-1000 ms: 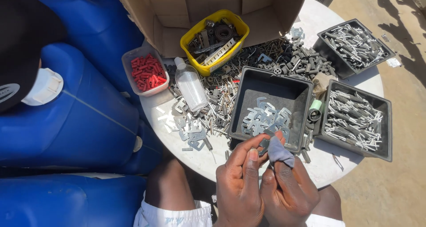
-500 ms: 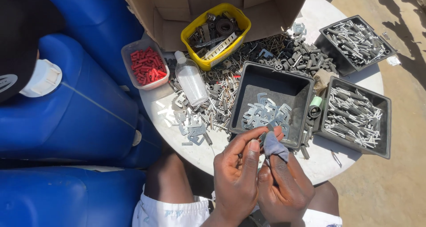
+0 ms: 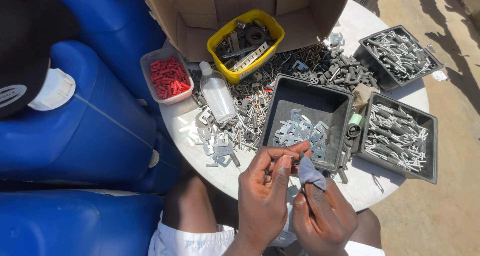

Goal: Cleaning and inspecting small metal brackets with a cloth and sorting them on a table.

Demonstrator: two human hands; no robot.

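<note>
My left hand (image 3: 265,196) pinches a small metal piece (image 3: 295,160) between thumb and fingertips, just over the near edge of the round white table (image 3: 350,26). My right hand (image 3: 322,218) grips a small grey cloth (image 3: 310,172) and presses it against that piece. Directly beyond the hands stands a dark square tray (image 3: 282,103) holding several flat grey metal brackets (image 3: 300,131). Loose brackets and screws (image 3: 220,146) lie on the table to the left of the tray.
Two dark trays of silver bolts (image 3: 397,136) (image 3: 400,53) stand at right. A yellow tub of parts (image 3: 245,43), a cardboard box (image 3: 200,11), a clear bottle (image 3: 218,96) and a tub of red plugs (image 3: 166,76) sit behind. Blue plastic drums (image 3: 85,126) crowd the left.
Both hands have stayed together at the table's near edge; the cloth has shifted slightly over the metal piece as the fingers work it.
</note>
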